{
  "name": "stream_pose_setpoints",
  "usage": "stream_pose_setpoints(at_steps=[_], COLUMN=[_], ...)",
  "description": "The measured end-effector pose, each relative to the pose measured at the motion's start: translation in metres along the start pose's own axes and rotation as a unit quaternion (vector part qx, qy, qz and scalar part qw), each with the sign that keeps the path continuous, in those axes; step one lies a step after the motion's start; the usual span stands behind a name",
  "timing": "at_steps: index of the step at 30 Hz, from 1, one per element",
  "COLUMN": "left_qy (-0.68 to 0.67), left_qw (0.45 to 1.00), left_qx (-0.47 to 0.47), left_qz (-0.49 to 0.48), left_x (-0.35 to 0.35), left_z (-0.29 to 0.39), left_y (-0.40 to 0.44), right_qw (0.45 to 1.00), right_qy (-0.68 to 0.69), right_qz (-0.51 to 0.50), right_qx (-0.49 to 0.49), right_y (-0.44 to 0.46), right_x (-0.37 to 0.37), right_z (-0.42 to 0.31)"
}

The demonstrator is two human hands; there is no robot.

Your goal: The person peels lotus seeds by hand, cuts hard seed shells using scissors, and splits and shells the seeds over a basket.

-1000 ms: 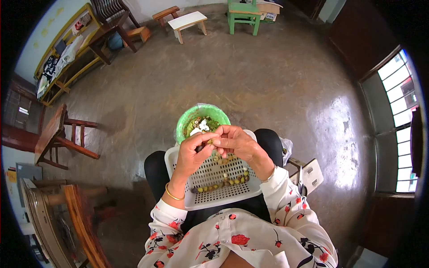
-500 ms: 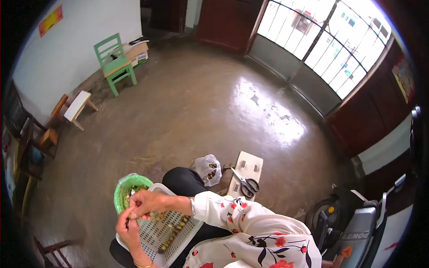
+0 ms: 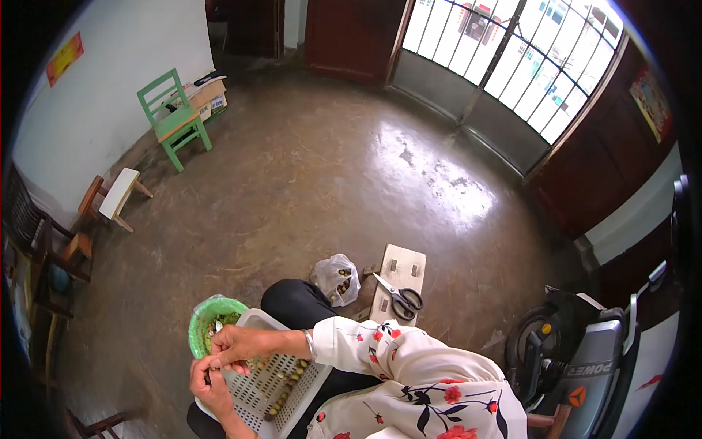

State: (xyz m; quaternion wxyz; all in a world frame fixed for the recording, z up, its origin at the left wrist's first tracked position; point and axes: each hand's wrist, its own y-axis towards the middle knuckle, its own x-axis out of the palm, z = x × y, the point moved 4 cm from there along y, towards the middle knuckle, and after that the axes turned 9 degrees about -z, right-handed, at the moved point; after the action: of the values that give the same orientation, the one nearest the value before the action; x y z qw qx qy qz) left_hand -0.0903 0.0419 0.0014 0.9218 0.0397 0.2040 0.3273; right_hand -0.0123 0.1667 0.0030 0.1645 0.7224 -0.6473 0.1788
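My left hand (image 3: 212,393) and my right hand (image 3: 243,347) meet over the left side of a white slotted plastic basket (image 3: 319,382) on my lap. The fingers of both are closed in a pinch. Something small and dark shows at my left fingers, too small to name; what my right fingertips hold is hidden. Inside the basket lie several small round yellow-green and brown pieces (image 3: 278,402), perhaps nuts or fruits. Just beyond my hands stands a green bucket (image 3: 197,327) with a plastic lining and green scraps in it.
A clear plastic bag (image 3: 327,273) of similar pieces sits on the floor past my knee. Black-handled scissors (image 3: 406,301) lie on a small wooden bench (image 3: 404,261). At right stands a grey-black machine (image 3: 589,366); a green chair (image 3: 175,126) and a white-topped stool (image 3: 119,193) line the left wall.
The view has shifted slightly, so the room sits a little differently in frame. My hands stay together over the basket, with the right fingertips shifted a little against the left.
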Motion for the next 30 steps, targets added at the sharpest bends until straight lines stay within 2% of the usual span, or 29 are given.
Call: stream_pose_setpoints(at_steps=[6,9,15,22,24,28,30], left_qy=[-0.079,-0.128,-0.147,-0.169,-0.167,-0.185,-0.217], left_qw=[0.995,0.991,0.987,0.981,0.982,0.976,0.969], left_qx=[-0.058,-0.045,-0.066,-0.087,-0.085,-0.114,-0.119], left_qz=[-0.022,-0.021,-0.005,-0.038,-0.031,-0.011,0.021], left_x=[-0.001,0.004,0.008,0.006,0.006,0.005,0.005], left_z=[-0.011,-0.013,-0.011,-0.008,-0.011,-0.016,-0.015], left_y=[-0.002,-0.001,-0.001,-0.002,0.0,0.001,0.002], right_qw=[1.0,0.999,0.999,0.999,0.997,0.993,0.987], right_qy=[0.022,0.033,0.01,0.001,-0.066,-0.118,-0.152], right_qz=[-0.002,0.01,0.037,0.033,0.029,0.015,-0.007], right_qx=[0.006,-0.006,0.012,0.018,0.025,0.027,0.058], right_y=[0.005,0.005,0.004,0.002,0.002,0.003,0.002], right_x=[-0.007,-0.011,-0.013,-0.009,-0.007,-0.006,-0.003], right_z=[0.01,0.011,0.009,0.004,0.004,0.012,0.015])
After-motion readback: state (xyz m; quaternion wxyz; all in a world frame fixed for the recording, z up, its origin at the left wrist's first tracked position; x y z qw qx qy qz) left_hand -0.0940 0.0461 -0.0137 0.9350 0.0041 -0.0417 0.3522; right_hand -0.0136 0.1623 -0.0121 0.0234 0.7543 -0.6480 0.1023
